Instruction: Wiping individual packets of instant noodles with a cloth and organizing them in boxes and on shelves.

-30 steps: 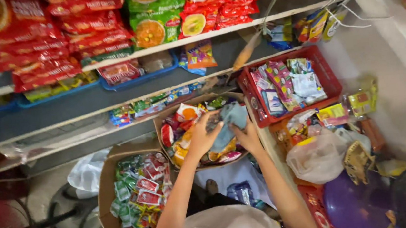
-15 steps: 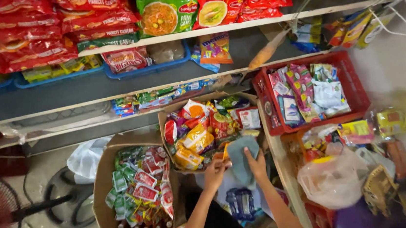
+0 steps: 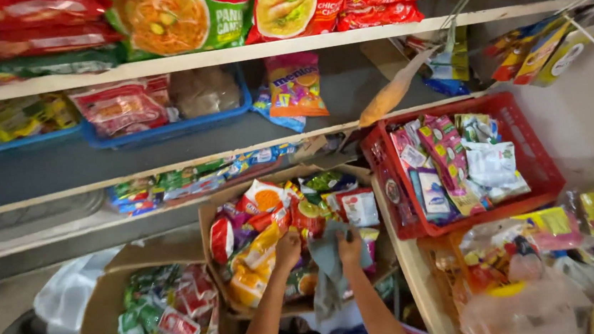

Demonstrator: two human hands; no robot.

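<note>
Your right hand (image 3: 349, 245) pinches the grey cloth (image 3: 328, 264), your left hand (image 3: 288, 249) grips its 9 o'clock edge above the cardboard box (image 3: 211, 228) of snack packets (image 3: 261, 245); soft, light, likely floppy, so hold the top edge.

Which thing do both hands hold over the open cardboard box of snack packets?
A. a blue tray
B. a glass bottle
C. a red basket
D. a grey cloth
D: the left hand and right hand grip a grey cloth over the cardboard box.
</note>
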